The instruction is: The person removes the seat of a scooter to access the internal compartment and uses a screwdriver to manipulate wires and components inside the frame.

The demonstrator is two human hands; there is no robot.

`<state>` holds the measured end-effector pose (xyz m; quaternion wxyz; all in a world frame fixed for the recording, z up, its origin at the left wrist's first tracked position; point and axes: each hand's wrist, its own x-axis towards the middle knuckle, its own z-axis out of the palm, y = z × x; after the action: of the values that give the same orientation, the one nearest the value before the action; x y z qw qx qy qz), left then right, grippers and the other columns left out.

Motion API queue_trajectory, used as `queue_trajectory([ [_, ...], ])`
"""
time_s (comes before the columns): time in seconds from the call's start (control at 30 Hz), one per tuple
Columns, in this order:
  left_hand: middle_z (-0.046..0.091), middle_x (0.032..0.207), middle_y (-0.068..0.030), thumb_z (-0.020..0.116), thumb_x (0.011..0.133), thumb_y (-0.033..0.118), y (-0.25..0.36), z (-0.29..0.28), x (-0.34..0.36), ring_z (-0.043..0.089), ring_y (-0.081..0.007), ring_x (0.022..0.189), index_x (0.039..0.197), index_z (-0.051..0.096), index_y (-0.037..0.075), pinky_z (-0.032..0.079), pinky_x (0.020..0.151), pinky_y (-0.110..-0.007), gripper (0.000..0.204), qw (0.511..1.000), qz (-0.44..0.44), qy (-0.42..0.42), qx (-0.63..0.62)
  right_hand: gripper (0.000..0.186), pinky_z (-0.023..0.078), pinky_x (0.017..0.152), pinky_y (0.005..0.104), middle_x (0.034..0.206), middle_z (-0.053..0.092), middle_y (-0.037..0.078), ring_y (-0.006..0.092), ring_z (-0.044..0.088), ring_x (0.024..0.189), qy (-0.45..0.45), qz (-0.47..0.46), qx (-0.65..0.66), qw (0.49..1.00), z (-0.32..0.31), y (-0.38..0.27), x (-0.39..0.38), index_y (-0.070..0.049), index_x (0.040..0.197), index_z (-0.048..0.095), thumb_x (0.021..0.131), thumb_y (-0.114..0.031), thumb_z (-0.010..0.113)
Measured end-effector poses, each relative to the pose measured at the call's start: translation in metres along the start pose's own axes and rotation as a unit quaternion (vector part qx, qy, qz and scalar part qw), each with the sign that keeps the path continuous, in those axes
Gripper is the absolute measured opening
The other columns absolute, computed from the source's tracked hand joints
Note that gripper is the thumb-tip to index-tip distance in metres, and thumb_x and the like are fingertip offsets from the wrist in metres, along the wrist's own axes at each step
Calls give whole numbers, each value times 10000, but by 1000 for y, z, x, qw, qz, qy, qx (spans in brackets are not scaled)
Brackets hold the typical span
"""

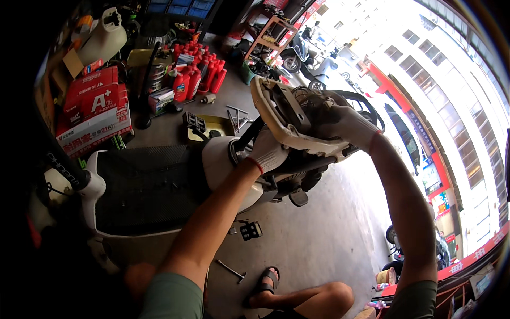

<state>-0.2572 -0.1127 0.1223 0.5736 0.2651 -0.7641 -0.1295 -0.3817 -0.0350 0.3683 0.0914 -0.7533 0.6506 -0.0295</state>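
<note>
A scooter with white body panels [217,162] and a black ribbed footboard [149,183] stands before me. At its right end a cream-white plastic shell [261,101] is tilted, with a dark box-like part [292,106] and a bundle of wires [312,95] inside. My left hand [270,151], in a white knit glove, reaches under the shell's near edge; its fingers are hidden. My right hand [345,123], gloved too, is at the shell's right side, beside the wires. Its fingers curl inward over the dark interior, and what they hold is unclear.
A T-handled wrench [231,269] and a black pedal-like part [251,230] lie on the floor near my sandalled foot [268,279]. Beyond the scooter are a yellowish tray [219,125], red bottles [194,82] and red cartons [95,109]. Parked scooters [321,72] stand outside.
</note>
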Motion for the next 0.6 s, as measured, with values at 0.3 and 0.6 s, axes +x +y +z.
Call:
queue_trajectory([
  [0.3, 718, 1139, -167, 673, 850, 135, 0, 6, -3, 636, -398, 1139, 1142, 704, 72, 496, 1005, -493, 300, 999, -48, -5, -21, 288, 535, 785, 299, 976, 732, 62, 127, 668, 854, 56, 5, 154, 986, 4, 28, 1, 22, 1110, 720, 941, -208, 680],
  [0.6, 720, 1072, -185, 602, 936, 141, 17, -2, 2, 667, -404, 1049, 1119, 686, 36, 527, 923, -480, 228, 995, -93, -3, -25, 255, 534, 874, 336, 1029, 702, 87, 157, 652, 952, 99, 5, 129, 987, 6, 20, -12, 29, 1140, 685, 976, -156, 625],
])
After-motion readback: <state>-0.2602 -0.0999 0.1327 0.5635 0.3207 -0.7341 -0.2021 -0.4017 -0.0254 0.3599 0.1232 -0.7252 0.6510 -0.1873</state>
